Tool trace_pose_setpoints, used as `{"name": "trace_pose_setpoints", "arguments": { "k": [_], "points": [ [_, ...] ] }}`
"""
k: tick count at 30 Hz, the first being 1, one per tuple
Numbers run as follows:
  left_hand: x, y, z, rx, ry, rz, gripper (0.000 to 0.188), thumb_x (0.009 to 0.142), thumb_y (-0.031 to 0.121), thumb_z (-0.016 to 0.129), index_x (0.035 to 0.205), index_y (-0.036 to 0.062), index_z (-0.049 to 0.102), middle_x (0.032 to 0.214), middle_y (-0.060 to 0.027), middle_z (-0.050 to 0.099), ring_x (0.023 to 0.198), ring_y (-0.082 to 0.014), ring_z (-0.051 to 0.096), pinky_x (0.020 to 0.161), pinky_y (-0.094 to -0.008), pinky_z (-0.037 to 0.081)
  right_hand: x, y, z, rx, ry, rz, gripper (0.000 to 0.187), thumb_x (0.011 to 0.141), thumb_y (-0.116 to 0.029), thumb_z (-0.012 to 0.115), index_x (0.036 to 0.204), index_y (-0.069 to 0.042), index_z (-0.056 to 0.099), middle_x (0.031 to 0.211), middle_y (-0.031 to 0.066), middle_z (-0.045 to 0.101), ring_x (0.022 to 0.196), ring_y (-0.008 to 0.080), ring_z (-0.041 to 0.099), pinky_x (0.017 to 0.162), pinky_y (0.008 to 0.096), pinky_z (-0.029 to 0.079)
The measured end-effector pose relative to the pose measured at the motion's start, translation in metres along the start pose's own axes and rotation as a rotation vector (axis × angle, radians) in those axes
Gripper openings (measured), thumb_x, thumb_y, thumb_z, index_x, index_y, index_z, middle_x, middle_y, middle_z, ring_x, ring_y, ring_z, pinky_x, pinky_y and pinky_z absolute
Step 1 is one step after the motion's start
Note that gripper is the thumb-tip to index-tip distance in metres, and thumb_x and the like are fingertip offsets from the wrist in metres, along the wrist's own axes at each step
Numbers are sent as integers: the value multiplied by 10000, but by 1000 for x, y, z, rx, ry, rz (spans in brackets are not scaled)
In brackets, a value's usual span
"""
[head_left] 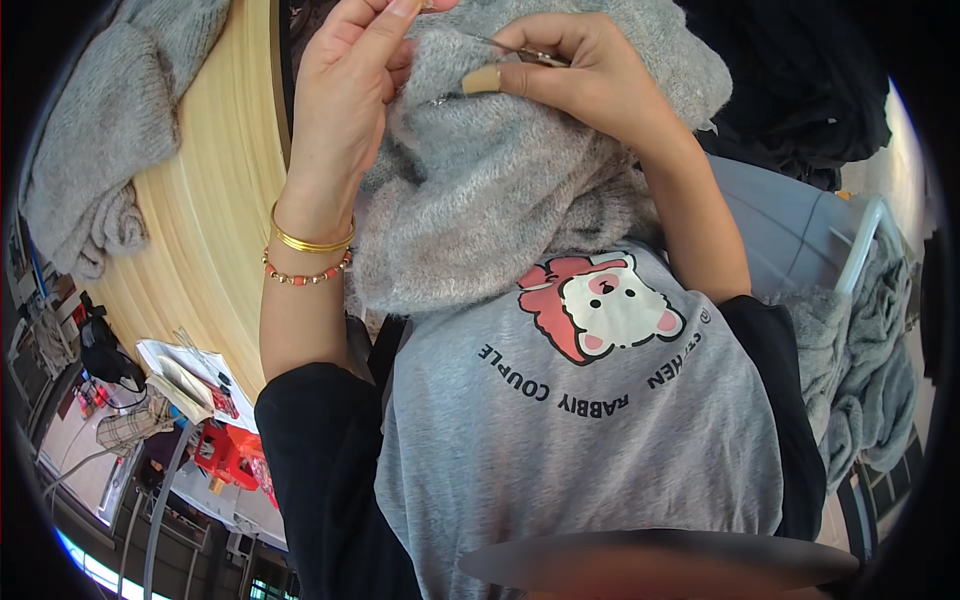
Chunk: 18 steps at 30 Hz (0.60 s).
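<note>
A fuzzy grey knit garment (480, 210) is bunched over my lap and reaches up to the top of the view. My right hand (590, 85) is closed around small metal thread snips (540, 57), whose thin blade points left over the knit. A yellowish cover wraps the tip of that thumb. At the upper edge, my left hand (350, 80) pinches with thumb and fingers beside the garment. Its fingertips are partly cut off by the frame, so what they hold cannot be made out.
On the left runs a pale wooden table (225, 170), with another grey knit piece (100, 130) on it. Dark cloth (800, 80) lies at upper right, over a grey-blue plastic bin (775, 215). More grey knits (870, 350) hang at right. A red plastic stool (225, 455) stands lower left.
</note>
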<state>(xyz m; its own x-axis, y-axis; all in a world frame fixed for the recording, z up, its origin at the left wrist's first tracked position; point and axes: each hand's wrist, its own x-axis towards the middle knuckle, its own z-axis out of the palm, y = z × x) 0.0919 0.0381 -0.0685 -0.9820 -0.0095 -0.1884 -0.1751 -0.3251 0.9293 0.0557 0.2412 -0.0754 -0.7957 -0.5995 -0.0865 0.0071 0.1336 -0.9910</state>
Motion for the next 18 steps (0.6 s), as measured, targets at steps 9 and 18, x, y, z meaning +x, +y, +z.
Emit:
{"name": "trace_pose_setpoints", "arguments": {
  "k": [9, 18],
  "points": [
    [35, -47, -13, -644, -604, 384, 177, 995, 131, 554, 1146, 43, 580, 1039, -29, 675, 837, -77, 622, 765, -214, 490, 3, -1, -17, 152, 86, 193, 78, 880, -110, 726, 872, -34, 716, 695, -64, 593, 577, 13, 485, 516, 187, 364],
    [-1, -4, -7, 192, -188, 47, 382, 1016, 197, 502, 1352, 15, 497, 1270, -62, 583, 1189, -113, 521, 1028, -259, 376, 2, 7, -27, 499, 227, 69, 97, 910, -107, 689, 946, -18, 703, 789, -36, 655, 674, 33, 565, 620, 182, 429]
  ]
}}
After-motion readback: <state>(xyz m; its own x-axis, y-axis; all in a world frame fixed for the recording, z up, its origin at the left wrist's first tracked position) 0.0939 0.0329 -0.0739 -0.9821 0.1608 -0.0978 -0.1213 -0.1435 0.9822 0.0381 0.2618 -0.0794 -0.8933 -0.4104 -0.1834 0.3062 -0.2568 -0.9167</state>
